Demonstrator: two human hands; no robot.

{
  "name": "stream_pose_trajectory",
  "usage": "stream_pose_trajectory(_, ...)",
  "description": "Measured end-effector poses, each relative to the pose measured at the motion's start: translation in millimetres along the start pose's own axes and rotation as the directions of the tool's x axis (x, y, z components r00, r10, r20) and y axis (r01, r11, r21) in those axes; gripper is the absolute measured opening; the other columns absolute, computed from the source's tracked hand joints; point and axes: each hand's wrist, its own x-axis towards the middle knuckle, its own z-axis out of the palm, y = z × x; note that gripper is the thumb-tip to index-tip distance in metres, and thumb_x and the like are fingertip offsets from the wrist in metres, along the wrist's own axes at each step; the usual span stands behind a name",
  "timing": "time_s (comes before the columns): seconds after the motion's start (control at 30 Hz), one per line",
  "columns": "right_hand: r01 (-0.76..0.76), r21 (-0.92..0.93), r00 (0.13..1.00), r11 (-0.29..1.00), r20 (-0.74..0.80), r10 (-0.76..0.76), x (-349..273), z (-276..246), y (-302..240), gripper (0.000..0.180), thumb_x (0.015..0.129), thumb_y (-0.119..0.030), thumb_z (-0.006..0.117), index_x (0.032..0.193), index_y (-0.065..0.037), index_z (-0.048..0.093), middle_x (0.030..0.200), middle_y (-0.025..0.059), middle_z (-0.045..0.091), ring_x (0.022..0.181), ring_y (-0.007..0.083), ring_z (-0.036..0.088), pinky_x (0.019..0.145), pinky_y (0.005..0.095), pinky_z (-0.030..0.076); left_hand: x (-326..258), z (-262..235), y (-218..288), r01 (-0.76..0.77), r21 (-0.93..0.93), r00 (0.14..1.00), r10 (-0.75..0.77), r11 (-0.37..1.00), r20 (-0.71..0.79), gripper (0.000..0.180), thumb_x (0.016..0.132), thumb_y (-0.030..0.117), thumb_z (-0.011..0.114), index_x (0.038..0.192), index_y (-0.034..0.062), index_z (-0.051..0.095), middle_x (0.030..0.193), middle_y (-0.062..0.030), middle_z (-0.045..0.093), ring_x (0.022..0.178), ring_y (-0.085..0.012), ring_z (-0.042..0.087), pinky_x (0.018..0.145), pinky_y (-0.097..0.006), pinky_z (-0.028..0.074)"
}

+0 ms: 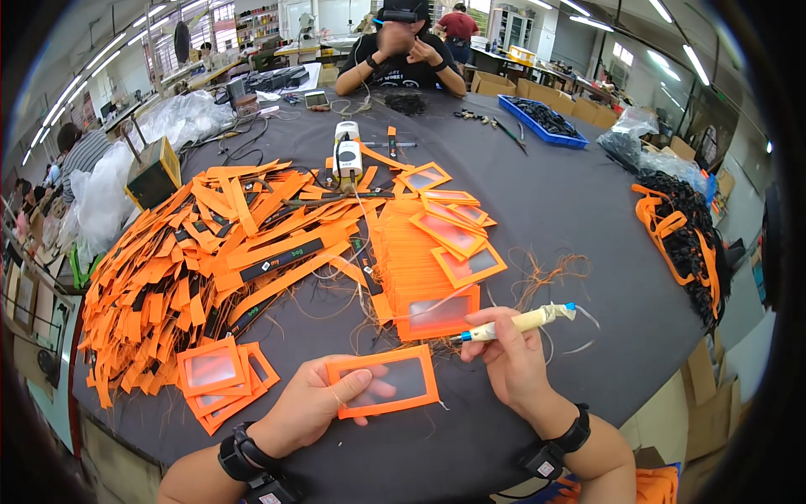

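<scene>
My left hand (315, 401) pinches an orange-edged clear window pocket (407, 385) by its left end, thumb on top and fingers showing through the clear sheet. A short loose thread hangs from the pocket's lower right corner. In my right hand (514, 361) is a pen-like tool (537, 317) with a cream-wrapped barrel and blue ends, its tip pointing left, just above the pocket and apart from it. Beyond both hands lies a long overlapping stack of the same pockets (395, 252). A few more pockets (214, 370) lie left of my left hand.
A big heap of orange strips with black labels (159, 294) covers the table's left side. Behind it stand a metal box (154, 175) and a white device (347, 155) with cords. Loose threads (550, 273), a blue tray (544, 122) and black straps (684, 252) lie rightward. A person (403, 59) sits opposite.
</scene>
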Motion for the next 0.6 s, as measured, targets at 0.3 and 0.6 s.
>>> stream_pose_trajectory(0.3,-0.121,0.016,0.991,0.993,-0.061,0.122,-1.1,4.7,4.4,0.010,0.093,-0.008,0.055,0.100,-0.002,0.055,0.080,0.0076,0.063,0.074,0.0152,0.063,0.072,0.0304,0.053,2.1,1.4,1.0,0.026,-0.008,1.000,-0.026,1.000,-0.017,0.028,0.096,0.014,0.055,0.115,-0.0059,0.057,0.101,-0.0185,0.067,0.084,-0.0211,0.069,0.059,-0.027,0.056)
stream_pose_trajectory(0.6,-0.133,-0.032,0.990,0.991,-0.055,0.131,-1.9,8.4,4.8,0.012,0.093,-0.012,0.058,0.101,-0.003,0.054,0.081,0.0073,0.064,0.076,0.0155,0.063,0.073,0.0298,0.052,0.6,2.5,2.6,0.020,0.017,1.000,-0.020,1.000,-0.016,0.029,0.096,0.015,0.055,0.115,-0.0065,0.056,0.100,-0.0204,0.067,0.081,-0.0197,0.069,0.058,-0.026,0.056)
